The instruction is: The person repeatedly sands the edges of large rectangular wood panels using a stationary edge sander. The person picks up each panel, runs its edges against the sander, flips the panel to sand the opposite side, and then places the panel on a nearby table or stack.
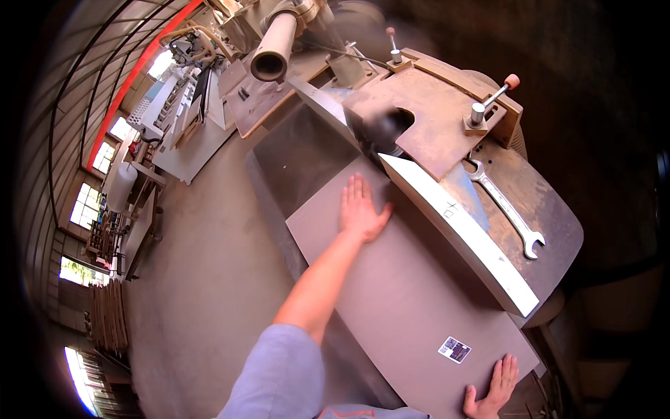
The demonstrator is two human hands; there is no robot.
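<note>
Both hands, left hand (361, 209) and right hand (494, 391), press flat on the brown board (391, 293) near its small white label (454, 350).

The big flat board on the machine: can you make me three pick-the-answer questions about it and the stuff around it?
1. Where does the wrench lie?
A. on the machine table, right of the fence
B. on the floor
C. on the board

2. How many hands press on the board?
A. none
B. one
C. two

3. How is the left hand?
A. flat, fingers spread
B. closed in a fist
C. gripping a handle

Answers: 1 A, it rests on the brown machine table beyond the pale fence. 2 C, the left hand lies mid-board and the right hand at its near corner. 3 A, the palm lies flat on the board.
</note>
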